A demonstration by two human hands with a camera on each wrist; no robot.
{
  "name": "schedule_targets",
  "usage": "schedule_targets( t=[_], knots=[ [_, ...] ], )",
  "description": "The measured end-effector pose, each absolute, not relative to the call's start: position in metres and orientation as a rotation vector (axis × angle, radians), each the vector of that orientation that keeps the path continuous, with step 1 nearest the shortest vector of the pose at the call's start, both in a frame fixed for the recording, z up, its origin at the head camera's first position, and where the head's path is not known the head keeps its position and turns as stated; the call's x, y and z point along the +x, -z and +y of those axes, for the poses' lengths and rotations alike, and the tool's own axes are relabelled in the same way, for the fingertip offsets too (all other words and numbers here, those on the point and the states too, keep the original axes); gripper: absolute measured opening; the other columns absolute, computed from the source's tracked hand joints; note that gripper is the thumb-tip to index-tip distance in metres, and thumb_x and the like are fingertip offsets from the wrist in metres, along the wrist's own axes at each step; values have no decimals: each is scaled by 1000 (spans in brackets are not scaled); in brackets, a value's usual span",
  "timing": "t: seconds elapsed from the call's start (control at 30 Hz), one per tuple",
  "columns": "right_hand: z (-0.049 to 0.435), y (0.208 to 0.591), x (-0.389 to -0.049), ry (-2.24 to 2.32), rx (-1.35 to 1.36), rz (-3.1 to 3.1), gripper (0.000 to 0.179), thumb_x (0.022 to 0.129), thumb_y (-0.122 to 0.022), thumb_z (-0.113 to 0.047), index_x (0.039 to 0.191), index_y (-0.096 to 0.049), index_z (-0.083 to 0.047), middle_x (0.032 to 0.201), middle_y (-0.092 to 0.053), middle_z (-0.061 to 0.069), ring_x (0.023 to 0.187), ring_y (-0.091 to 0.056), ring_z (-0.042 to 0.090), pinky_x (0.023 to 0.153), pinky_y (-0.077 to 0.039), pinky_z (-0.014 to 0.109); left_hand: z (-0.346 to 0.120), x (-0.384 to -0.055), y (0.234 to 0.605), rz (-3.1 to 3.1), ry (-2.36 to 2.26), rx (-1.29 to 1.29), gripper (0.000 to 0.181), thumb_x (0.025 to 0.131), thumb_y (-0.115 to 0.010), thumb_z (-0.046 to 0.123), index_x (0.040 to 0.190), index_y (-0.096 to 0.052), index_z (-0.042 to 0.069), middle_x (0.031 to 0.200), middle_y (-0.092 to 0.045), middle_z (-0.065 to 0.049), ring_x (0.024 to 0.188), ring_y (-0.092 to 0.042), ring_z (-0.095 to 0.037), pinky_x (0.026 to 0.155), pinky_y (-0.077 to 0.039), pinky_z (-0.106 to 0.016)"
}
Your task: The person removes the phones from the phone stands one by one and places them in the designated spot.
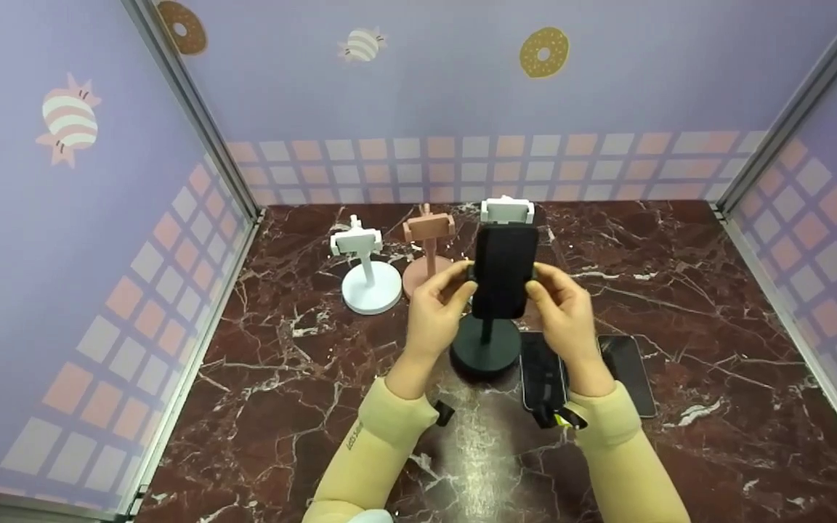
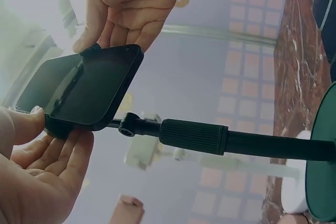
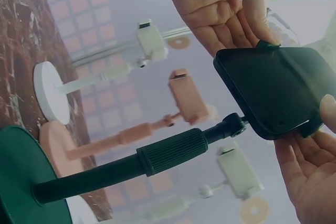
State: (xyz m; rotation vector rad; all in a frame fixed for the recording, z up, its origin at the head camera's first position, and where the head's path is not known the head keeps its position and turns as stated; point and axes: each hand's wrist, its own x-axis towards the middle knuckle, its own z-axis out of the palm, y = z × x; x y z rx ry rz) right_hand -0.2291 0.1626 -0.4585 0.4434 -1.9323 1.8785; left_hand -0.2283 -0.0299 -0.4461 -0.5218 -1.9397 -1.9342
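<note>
A black smartphone (image 1: 506, 270) sits upright in the clamp of a dark phone stand (image 1: 486, 347), its screen facing me. My left hand (image 1: 439, 309) pinches the clamp at the phone's left edge, thumb in front and fingers curled behind. On the opposite edge my right hand (image 1: 565, 312) grips the clamp the same way. Seen from the left wrist, one clamp end (image 2: 58, 127) lies between thumb and fingers, and the ribbed stem (image 2: 194, 136) runs down to the round base (image 2: 323, 156). The right wrist view shows the clamp behind the phone (image 3: 278, 90) mostly hidden.
Behind stand a white phone stand (image 1: 371, 287) at left, a pink one (image 1: 429, 229), and another white one (image 1: 507, 211) partly covered by the phone. Two dark phones (image 1: 540, 370) (image 1: 629, 374) lie flat by my right forearm. Patterned walls enclose the marbled table (image 1: 280, 407).
</note>
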Motion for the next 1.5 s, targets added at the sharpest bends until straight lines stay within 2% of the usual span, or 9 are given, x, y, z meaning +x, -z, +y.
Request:
schedule_targets(
  t=[0.13,0.27,0.47,0.57,0.8,1.03,1.17,1.3,1.5],
  knots=[
    [158,467,-233,-1859,473,-1948,33,101,-62,-2,122,-58,23,98,-70,-23,77,-62,-1,71,-53,12,-34,-229,455,-1946,1917,-492,32,95,-67,-4,123,-63,-20,122,-68,-34,114,-68,-41,100,-59,-33],
    [156,474,-236,-1836,486,-1960,31,101,-62,-2,121,-60,21,95,-68,-19,66,-53,0,59,-46,12,-35,-229,462,-1942,1928,-471,33,95,-67,-4,124,-63,-19,120,-68,-34,111,-70,-36,95,-58,-22],
    [157,479,-236,-1800,505,-1956,30,101,-63,-2,120,-61,20,102,-69,-21,82,-61,-1,73,-51,12,-34,-229,467,-1928,1938,-466,33,94,-68,-4,123,-64,-18,119,-70,-33,108,-71,-27,90,-57,-17],
    [158,479,-235,-1794,512,-1958,29,101,-63,-3,120,-62,19,97,-68,-19,74,-58,0,65,-49,13,-33,-230,467,-1928,1942,-466,33,94,-69,-4,123,-64,-17,121,-70,-32,110,-71,-29,94,-58,-22],
    [161,481,-235,-1820,461,-1997,26,101,-60,2,121,-62,17,85,-65,-13,58,-50,4,51,-42,13,-32,-231,470,-1954,1922,-474,34,96,-68,-1,125,-63,-17,123,-69,-31,109,-71,-27,90,-57,-19],
    [162,482,-235,-1824,449,-2022,27,101,-61,1,123,-62,17,92,-68,-18,66,-55,1,56,-46,13,-32,-231,471,-1967,1892,-472,33,96,-67,0,124,-64,-17,120,-71,-30,104,-71,-22,87,-59,-22],
    [163,480,-235,-1846,458,-2031,28,101,-60,1,123,-60,19,97,-69,-16,75,-60,0,65,-51,12,-33,-230,471,-1971,1886,-462,33,96,-68,0,124,-64,-16,120,-71,-30,106,-71,-24,88,-58,-19],
    [163,477,-234,-1872,477,-2040,29,101,-60,1,124,-59,19,108,-71,-5,91,-66,-1,82,-56,13,-33,-230,471,-1976,1880,-455,32,96,-68,-1,124,-65,-15,119,-71,-30,104,-72,-21,86,-57,-17],
    [163,473,-231,-1868,463,-2069,28,100,-60,4,124,-59,19,111,-70,17,93,-65,-1,81,-55,13,-34,-229,471,-1971,1896,-449,32,96,-68,0,124,-65,-14,118,-72,-29,100,-70,-11,84,-57,-17]
  ],
)
